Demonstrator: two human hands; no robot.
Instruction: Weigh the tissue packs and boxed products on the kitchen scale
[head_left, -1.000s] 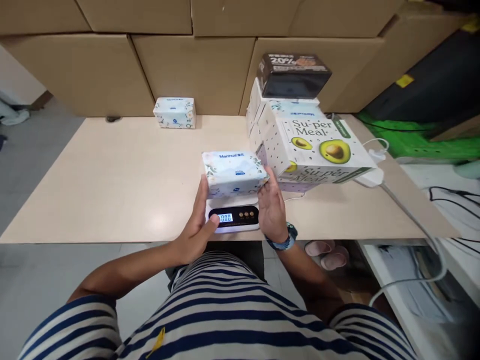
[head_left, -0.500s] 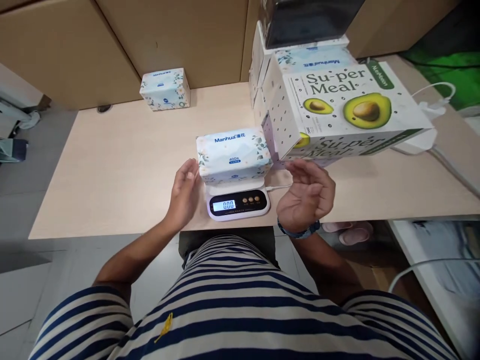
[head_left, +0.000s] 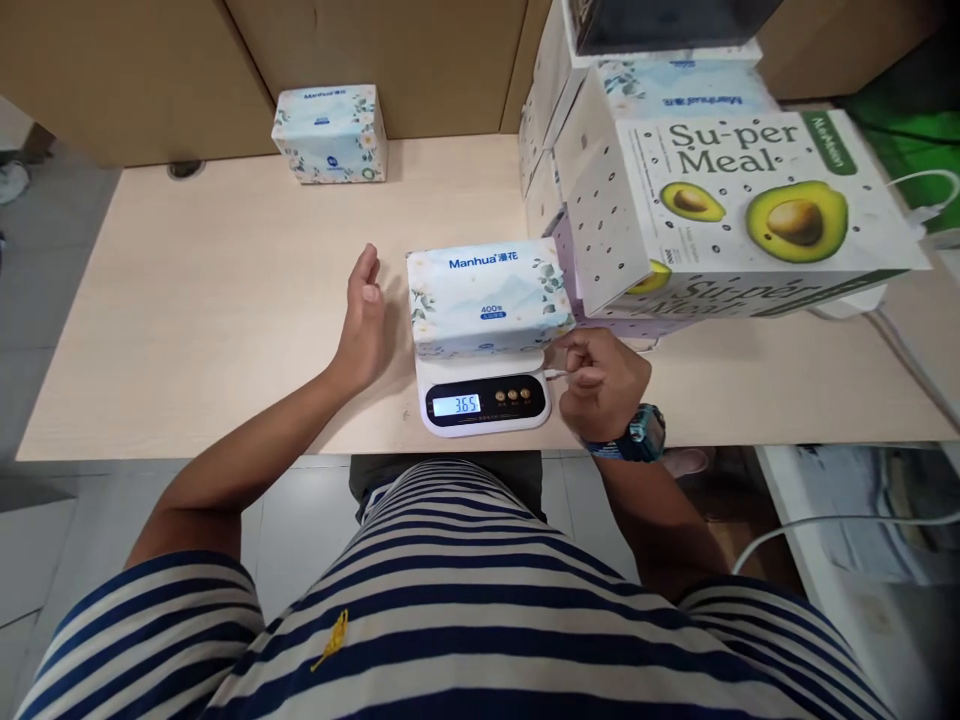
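Observation:
A Manhua tissue pack (head_left: 487, 296) lies on a small white digital scale (head_left: 484, 400) at the table's front edge; the lit display reads 365. My left hand (head_left: 362, 322) rests open on the table just left of the pack, not touching it. To the right of the scale, my right hand (head_left: 604, 377) sits with fingers curled loosely beside the thin white cable there; it grips nothing that I can see. A watch is on that wrist.
A second tissue pack (head_left: 330, 132) stands at the back left of the beige table (head_left: 195, 300). A stack of white "Su-per Meal" avocado boxes (head_left: 720, 210) rises at the right, a dark box on top. Cardboard cartons (head_left: 375, 50) line the back. Cables trail at the right.
Both hands let go of the tissue pack and moved away from it. The scale display went from 0.00 to 365. My right hand curled and dropped beside the scale.

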